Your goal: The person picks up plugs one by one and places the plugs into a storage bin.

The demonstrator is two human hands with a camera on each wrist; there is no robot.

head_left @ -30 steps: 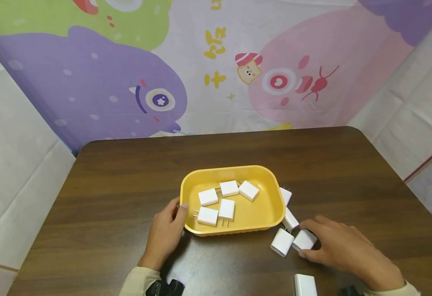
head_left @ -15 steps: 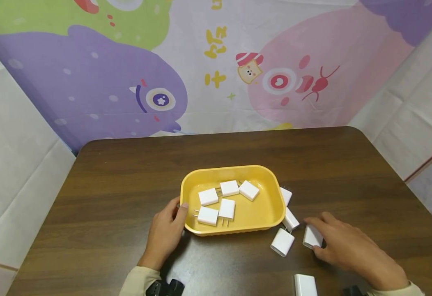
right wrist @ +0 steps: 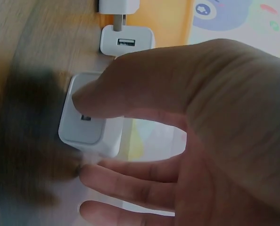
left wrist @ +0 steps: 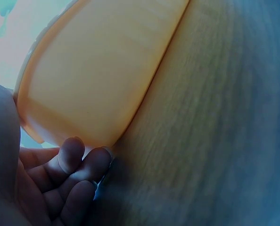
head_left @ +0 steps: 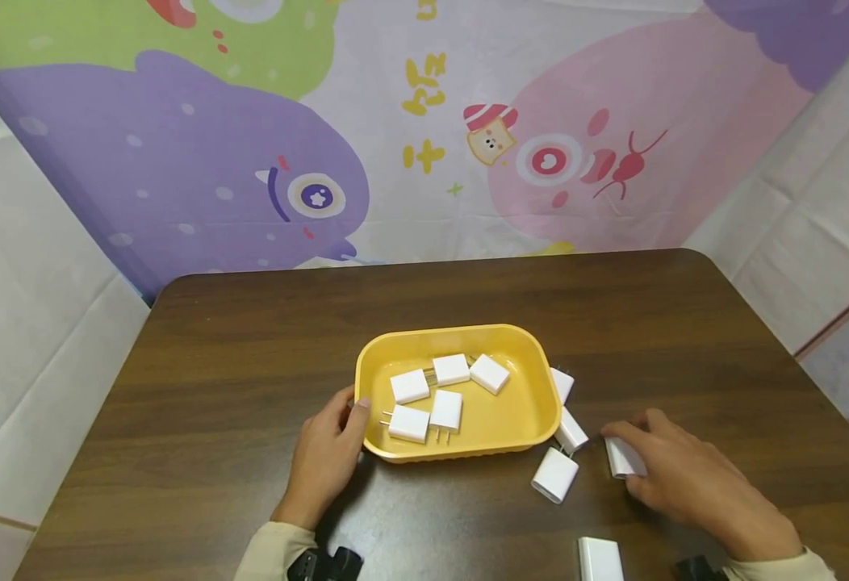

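Observation:
My left hand (head_left: 326,456) grips the left end of a yellow plastic tray (head_left: 513,415), with the thumb over its rim. In the left wrist view, fingers bend against the tray's outer wall (left wrist: 93,70). To the right of the tray, my right hand (head_left: 696,484) pinches a white USB charger (head_left: 622,458) between thumb and fingers. Its USB port, partly under the thumb, shows in the right wrist view, where the charger (right wrist: 78,129) looks to be at the tabletop. Several white chargers (head_left: 445,410) with metal prongs lie inside the tray.
Beside the tray's right end lie more white chargers: one upper (head_left: 562,384), one middle (head_left: 570,431) and one lower (head_left: 554,475). Another charger (head_left: 600,559) sits near the bottom of the head view. The brown wooden table (head_left: 265,323) backs onto a cartoon-printed cloth (head_left: 424,202).
My right hand has drawn its charger to the right, apart from the other chargers by the tray. The left hand and tray stay in place.

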